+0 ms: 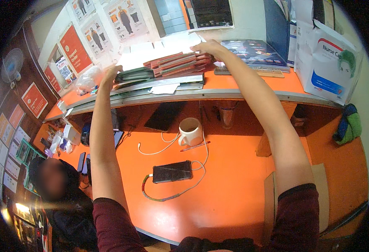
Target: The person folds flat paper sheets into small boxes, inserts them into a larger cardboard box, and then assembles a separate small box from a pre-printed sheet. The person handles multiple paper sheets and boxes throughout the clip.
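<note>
On the raised orange shelf lies a wide stack of folders or booklets, with red-edged ones (180,63) on the right and dark green-edged ones (136,74) on the left. Bright white sheets (163,47) cover its top. My left hand (112,75) is closed at the stack's left end, its fingertips partly hidden. At the far right corner, my right hand (208,47) grips the stack, thumb and fingers around its edge. Beneath the stack are flat grey-green files (184,80) and a loose white paper (164,88) jutting over the shelf's front.
Below, the orange desk (218,197) bears a phone (172,171) on a cable, a white mug (191,132) and a pen (195,146). Right on the shelf stand a comb-like strip (269,72) and a white package (329,63). A person (62,197) is at lower left.
</note>
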### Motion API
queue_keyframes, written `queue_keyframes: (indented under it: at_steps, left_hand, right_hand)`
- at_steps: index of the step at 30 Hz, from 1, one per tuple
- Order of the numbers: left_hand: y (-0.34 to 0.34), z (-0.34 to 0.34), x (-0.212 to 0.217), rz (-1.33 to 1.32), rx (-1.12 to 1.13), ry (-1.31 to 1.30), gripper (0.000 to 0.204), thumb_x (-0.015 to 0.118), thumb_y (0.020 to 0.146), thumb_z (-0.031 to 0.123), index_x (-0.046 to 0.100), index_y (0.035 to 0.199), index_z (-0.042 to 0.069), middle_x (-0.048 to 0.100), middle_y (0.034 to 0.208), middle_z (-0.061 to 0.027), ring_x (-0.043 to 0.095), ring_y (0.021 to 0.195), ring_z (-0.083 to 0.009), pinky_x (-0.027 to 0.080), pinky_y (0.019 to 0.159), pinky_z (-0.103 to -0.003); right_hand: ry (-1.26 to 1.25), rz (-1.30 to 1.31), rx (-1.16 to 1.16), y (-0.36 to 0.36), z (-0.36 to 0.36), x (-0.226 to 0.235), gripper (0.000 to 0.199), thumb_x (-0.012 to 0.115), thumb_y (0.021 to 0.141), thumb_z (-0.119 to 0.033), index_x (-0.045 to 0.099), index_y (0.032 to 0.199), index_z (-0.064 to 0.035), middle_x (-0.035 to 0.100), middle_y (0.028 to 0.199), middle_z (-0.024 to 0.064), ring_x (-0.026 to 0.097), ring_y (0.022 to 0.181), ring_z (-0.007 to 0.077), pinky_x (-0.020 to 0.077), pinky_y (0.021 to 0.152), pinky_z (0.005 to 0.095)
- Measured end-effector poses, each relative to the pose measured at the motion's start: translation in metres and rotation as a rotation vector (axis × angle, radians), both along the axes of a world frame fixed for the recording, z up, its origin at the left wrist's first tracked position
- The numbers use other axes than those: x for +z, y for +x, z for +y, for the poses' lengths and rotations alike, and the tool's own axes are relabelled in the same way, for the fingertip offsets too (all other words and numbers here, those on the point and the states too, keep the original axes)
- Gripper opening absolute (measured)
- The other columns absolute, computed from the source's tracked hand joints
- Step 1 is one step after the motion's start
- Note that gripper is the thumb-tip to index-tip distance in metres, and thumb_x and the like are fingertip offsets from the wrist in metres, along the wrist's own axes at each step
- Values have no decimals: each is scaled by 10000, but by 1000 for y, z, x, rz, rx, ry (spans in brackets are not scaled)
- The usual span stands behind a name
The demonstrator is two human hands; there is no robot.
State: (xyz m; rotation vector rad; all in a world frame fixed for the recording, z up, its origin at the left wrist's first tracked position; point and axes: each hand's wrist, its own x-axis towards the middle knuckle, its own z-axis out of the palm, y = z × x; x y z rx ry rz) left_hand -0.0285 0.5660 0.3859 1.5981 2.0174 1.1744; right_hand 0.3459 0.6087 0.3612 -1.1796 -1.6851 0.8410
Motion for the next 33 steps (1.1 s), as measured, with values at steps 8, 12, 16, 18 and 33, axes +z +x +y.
queue_keyframes:
  at_steps: [8, 12, 16, 18, 33]
  left_hand:
    - [-2, 2, 13, -85, -25, -169, 233, 600, 721, 289, 563, 847, 96, 489, 723, -29, 423, 563, -133, 344, 471, -233]
    - [-5, 2, 13, -385, -259, 53, 197, 595, 765, 239, 566, 874, 77, 512, 757, -15, 452, 569, -115, 337, 441, -212]
    - [-5, 0, 2, -463, -405, 414, 229, 611, 754, 156, 535, 948, 62, 515, 752, -13, 476, 576, -129, 361, 456, -227]
    - [-10, -1, 1, -510, -388, 375, 345, 618, 738, 86, 488, 1051, 20, 541, 850, -65, 539, 678, -163, 445, 564, -281]
    - [-5, -16, -4, -506, -425, 176, 423, 621, 775, 204, 479, 1148, 62, 539, 969, -48, 505, 858, -178, 404, 783, -348]
  right_hand:
    - [-158, 40, 141, 5, -10, 6, 609, 701, 727, -354, 505, 1181, 3, 515, 1115, 227, 564, 949, 299, 501, 763, 423]
    - [-107, 68, 32, 1, -13, 3, 689, 731, 662, -339, 478, 1099, 130, 526, 1060, 231, 581, 871, 345, 481, 727, 502]
    - [34, 188, -188, -4, -19, 1, 717, 767, 633, -254, 437, 1058, 219, 504, 1097, 250, 585, 906, 340, 511, 776, 386]
    - [32, 300, -159, -4, -23, 4, 693, 786, 613, -217, 452, 1049, 205, 524, 1085, 245, 590, 909, 314, 494, 802, 344]
    - [130, 533, 89, 9, -30, 18, 727, 644, 592, 61, 347, 1255, 93, 605, 892, 141, 613, 703, 215, 506, 694, 317]
